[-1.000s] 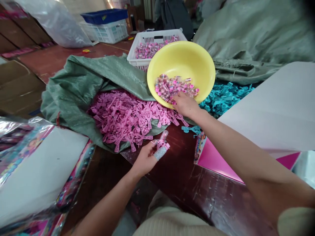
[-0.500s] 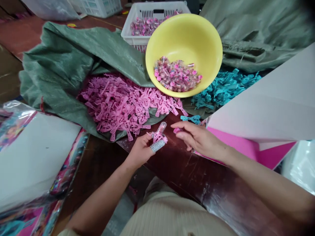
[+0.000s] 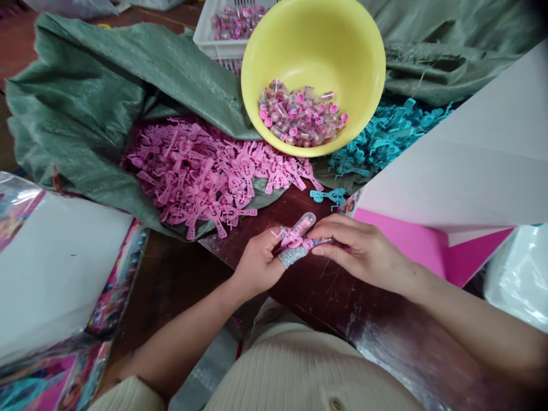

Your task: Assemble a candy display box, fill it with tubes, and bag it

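My left hand [image 3: 259,262] is closed around a pink plastic piece [image 3: 287,237] with a clear rounded tube [image 3: 305,222] pointing up and away from it. Silvery wrapping [image 3: 293,257] covers the left thumb. Just to the right, my right hand [image 3: 363,248] pinches a small pink-ended capsule with coloured bits [image 3: 319,242]; its pink end meets the piece in the left hand. Beyond the hands lies a heap of pink plastic pieces [image 3: 201,171]. A single teal piece [image 3: 329,196] rests on the dark red table [image 3: 299,285] past my right fingers.
A yellow basin [image 3: 317,40] holds many clear pink-capped capsules [image 3: 299,117]. Behind it is a white crate [image 3: 205,43]. Teal pieces [image 3: 391,134] heap at right, beside an open pink-lined box [image 3: 454,188]. A green sack [image 3: 85,103] and wrapped packages [image 3: 64,257] occupy the left.
My left hand has moved right with its pink piece. My right hand has closed in, and the capsule in its fingers now meets that piece. The camera view has shifted slightly.
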Available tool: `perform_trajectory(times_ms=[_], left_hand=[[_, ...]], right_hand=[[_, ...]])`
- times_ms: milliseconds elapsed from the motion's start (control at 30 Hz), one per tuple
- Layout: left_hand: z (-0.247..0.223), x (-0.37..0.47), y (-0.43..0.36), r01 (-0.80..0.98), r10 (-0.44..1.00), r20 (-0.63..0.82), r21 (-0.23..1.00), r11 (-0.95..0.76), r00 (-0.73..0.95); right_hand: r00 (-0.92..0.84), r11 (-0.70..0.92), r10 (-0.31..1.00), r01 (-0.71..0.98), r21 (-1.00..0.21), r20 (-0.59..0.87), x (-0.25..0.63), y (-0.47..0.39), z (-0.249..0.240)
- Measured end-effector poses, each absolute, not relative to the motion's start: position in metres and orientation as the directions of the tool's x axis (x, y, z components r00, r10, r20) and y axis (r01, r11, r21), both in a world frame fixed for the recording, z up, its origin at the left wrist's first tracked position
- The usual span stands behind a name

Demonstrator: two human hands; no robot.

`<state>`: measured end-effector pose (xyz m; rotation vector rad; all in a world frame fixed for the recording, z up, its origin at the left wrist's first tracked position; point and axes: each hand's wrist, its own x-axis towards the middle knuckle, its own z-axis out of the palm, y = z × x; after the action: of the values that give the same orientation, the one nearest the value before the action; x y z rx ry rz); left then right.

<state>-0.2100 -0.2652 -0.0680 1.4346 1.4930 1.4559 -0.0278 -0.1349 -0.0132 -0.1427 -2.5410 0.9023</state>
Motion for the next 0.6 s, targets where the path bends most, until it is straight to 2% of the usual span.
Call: perform_trajectory(times_ms=[133,300,367,467,533,600], left_hand=[[-0.073,-0.209,-0.268,0.526,0.899,0.416,0.800,-0.289,-0.138],[-0.081,-0.207,-0.268,0.649,0.870,0.486,0.689,-0.323,-0.084],[-0.080,-0.206,-0.268,0.624,0.886,0.448,0.727,-0.284,-0.118],[-0.070,-0.207,-0.266,0.479,0.948,0.286,0.858,-0.188,-0.139],[-0.060,-0.209,-0.265,0.345,0.982,0.165,0.931,-0.123,-0.094],[-0.051,-0.212,-0.264,0.243,0.996,0.082,0.967,-0.071,-0.035]], right_hand=[[-0.922,0.796,0.198,-0.047,-0.604,0.333,-0.022,-0.135,-0.011],[-0.907,0.773,0.269,0.003,-0.634,0.324,-0.017,-0.142,-0.017],[-0.879,0.787,0.329,0.054,-0.614,0.344,-0.016,-0.149,-0.022],[-0.855,0.801,0.376,0.106,-0.589,0.358,-0.013,-0.156,-0.028],[-0.864,0.771,0.383,0.105,-0.628,0.326,-0.009,-0.157,-0.029],[-0.886,0.701,0.400,0.132,-0.701,0.234,-0.005,-0.157,-0.027]])
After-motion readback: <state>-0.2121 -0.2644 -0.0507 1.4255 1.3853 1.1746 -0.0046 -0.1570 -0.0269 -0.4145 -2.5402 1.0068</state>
